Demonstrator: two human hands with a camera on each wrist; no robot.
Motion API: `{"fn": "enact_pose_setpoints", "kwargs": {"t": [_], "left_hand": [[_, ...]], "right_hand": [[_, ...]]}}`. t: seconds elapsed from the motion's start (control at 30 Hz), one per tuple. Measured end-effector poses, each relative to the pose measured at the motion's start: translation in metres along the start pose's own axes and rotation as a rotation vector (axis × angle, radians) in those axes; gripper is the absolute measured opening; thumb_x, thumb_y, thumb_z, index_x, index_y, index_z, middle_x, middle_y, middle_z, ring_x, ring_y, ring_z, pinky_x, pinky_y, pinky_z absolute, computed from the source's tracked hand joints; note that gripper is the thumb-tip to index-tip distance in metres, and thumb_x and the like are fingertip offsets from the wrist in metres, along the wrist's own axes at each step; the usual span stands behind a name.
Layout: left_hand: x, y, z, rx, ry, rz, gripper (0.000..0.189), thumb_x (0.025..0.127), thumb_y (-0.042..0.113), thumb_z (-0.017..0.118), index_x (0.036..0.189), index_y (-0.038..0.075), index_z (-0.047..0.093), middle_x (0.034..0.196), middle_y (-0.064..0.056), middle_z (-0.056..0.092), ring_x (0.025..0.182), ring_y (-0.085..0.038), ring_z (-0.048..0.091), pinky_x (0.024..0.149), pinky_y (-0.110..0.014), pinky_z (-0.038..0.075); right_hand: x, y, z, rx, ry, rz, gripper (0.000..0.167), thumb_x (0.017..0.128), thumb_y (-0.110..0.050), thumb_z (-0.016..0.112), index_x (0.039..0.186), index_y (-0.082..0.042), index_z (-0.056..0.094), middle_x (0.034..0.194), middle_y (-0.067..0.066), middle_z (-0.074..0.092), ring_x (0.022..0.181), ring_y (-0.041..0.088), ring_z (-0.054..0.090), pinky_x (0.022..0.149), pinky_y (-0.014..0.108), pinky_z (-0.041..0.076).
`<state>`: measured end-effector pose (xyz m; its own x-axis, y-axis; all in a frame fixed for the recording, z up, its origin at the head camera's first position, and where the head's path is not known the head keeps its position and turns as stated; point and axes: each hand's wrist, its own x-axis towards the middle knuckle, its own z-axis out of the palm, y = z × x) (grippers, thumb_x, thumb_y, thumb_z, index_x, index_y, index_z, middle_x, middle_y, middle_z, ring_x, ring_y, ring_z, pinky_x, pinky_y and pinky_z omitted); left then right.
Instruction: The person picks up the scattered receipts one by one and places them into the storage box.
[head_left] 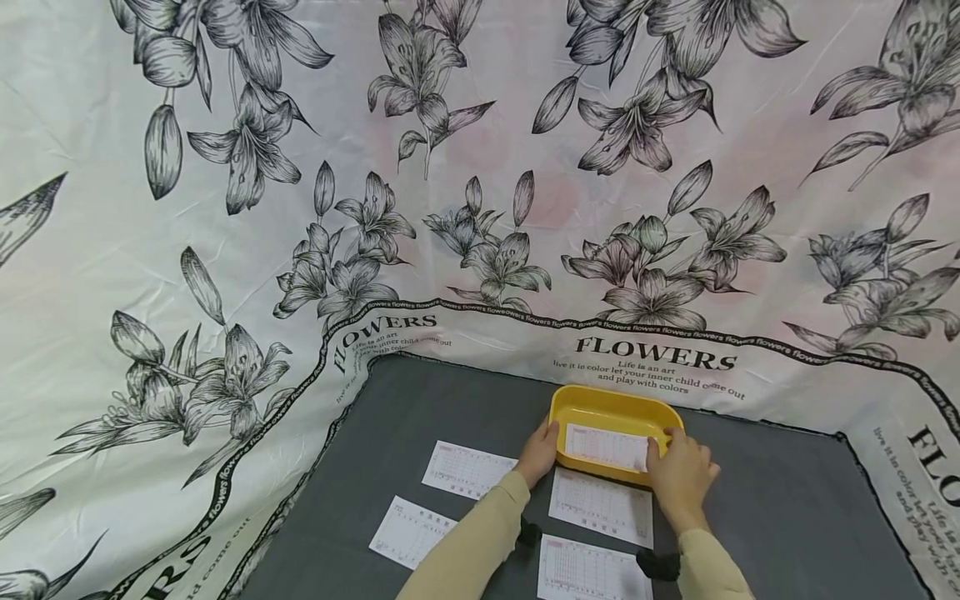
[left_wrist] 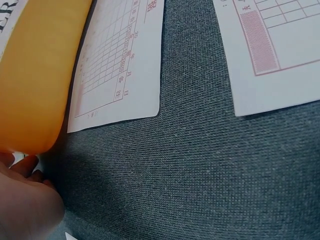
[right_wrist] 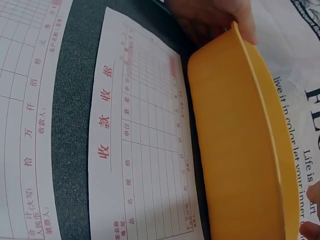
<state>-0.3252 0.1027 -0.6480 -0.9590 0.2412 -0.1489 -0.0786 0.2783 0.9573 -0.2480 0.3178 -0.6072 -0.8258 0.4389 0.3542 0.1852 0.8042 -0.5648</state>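
Observation:
A shallow yellow plastic tray [head_left: 611, 401] stands at the far edge of the grey tabletop, and one printed receipt slip [head_left: 607, 446] lies inside it. At its left end my left hand [head_left: 537, 454] grips the wall; the left wrist view has the fingers [left_wrist: 25, 165] by the tray's lower corner. My right hand [head_left: 686, 471] holds the right end, thumb over the rim and fingers around the outside. Just in front of the tray lies a receipt slip [head_left: 600, 507] with red printed lines and Chinese characters, close along the tray wall [right_wrist: 230, 130].
Another receipt slip [head_left: 588, 567] lies nearer on the grey cloth [head_left: 442, 400]. Two more, one farther slip [head_left: 465, 468] and one nearer slip [head_left: 408, 527], lie left, partly behind my left sleeve [head_left: 472, 542]. A white flower-printed sheet [head_left: 487, 233] hangs behind the table.

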Motion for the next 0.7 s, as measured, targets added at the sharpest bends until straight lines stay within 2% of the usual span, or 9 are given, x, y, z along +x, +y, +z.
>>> {"fn": "enact_pose_setpoints", "kwargs": {"t": [0.2, 0.5, 0.7], "left_hand": [[0.001, -0.002, 0.0, 0.002, -0.003, -0.007, 0.057, 0.118, 0.04, 0.031, 0.168, 0.011, 0.033, 0.168, -0.013, 0.042, 0.156, -0.038, 0.035, 0.129, -0.057, 0.03], [-0.001, -0.001, 0.001, 0.005, 0.001, -0.002, 0.056, 0.118, 0.039, 0.031, 0.168, 0.012, 0.033, 0.167, -0.014, 0.043, 0.156, -0.038, 0.036, 0.128, -0.057, 0.031], [0.0, -0.001, 0.001, 0.008, 0.013, -0.01, 0.056, 0.118, 0.038, 0.031, 0.168, 0.012, 0.034, 0.167, -0.013, 0.043, 0.156, -0.038, 0.036, 0.129, -0.056, 0.03]], "right_hand": [[-0.009, 0.003, -0.009, 0.041, 0.042, 0.028, 0.034, 0.1, -0.017, 0.07, 0.122, 0.009, 0.065, 0.108, 0.033, 0.067, 0.099, 0.05, 0.054, 0.083, 0.064, 0.034], [-0.025, 0.01, -0.023, 0.053, 0.073, 0.106, 0.039, 0.101, -0.019, 0.068, 0.125, 0.012, 0.063, 0.111, 0.034, 0.066, 0.104, 0.053, 0.058, 0.085, 0.068, 0.038], [-0.035, 0.011, -0.029, 0.094, 0.105, 0.13, 0.042, 0.101, -0.024, 0.066, 0.124, 0.011, 0.062, 0.11, 0.032, 0.067, 0.102, 0.052, 0.059, 0.084, 0.064, 0.038]]}}
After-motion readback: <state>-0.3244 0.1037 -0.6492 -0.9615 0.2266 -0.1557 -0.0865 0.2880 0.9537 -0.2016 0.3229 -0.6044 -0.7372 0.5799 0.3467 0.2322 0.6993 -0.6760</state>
